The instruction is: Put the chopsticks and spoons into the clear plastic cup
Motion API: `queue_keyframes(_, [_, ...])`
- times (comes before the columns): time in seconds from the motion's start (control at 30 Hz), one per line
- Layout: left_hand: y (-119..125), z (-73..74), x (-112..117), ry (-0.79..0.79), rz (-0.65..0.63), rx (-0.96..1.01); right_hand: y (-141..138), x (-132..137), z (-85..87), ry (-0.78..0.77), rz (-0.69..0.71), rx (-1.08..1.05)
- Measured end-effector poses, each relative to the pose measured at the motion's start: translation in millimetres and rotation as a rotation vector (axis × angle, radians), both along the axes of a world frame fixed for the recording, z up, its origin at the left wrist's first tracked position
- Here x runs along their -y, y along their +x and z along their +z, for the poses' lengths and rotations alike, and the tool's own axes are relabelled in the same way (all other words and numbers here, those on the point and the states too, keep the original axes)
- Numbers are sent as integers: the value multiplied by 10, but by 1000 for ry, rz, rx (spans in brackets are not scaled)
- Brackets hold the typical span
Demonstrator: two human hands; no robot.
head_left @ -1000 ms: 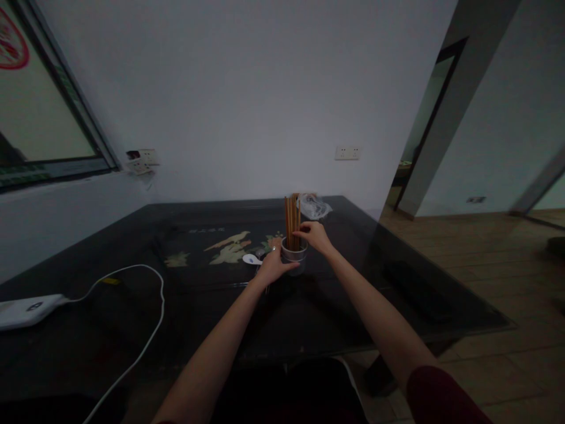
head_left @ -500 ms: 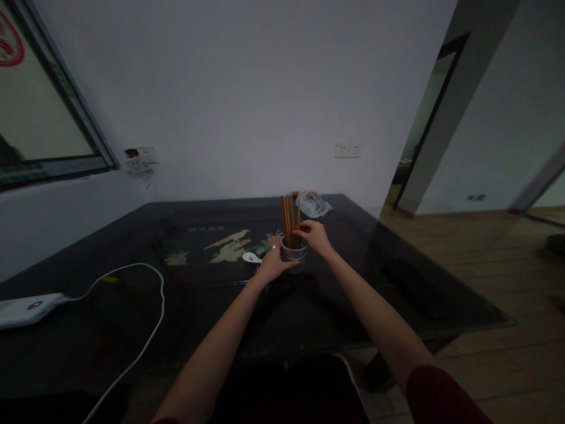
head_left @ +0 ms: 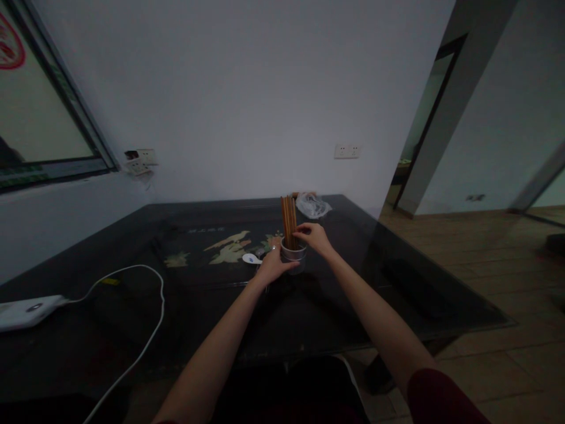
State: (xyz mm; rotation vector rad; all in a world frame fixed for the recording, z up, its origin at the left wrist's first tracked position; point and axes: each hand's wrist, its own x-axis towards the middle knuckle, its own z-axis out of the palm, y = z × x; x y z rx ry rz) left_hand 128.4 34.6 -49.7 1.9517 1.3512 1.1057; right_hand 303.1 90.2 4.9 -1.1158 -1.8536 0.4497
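Slender brown sticks (head_left: 289, 224) stand in a round, metal-like cup (head_left: 295, 254) on the glossy dark table (head_left: 331, 312). The left hand (head_left: 271, 266) grips the cup's curved wall; the right hand (head_left: 314, 235) touches the sticks, whether gripping I cannot tell. Behind lies a crumpled, transparent bag (head_left: 313, 206).

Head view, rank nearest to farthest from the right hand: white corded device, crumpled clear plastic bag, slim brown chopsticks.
1. Slim brown chopsticks, at the right hand.
2. Crumpled clear plastic bag, beyond the hand.
3. White corded device, far left.
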Motion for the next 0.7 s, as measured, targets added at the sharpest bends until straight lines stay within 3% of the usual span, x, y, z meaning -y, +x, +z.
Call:
queue_keyframes(0.43, [-4,21,-22,49,-30,32,106,132,2,-25,36,-167])
queue_keyframes(0.7, [-22,62,11,5,-6,32,418,434,-320,-286,-9,-317])
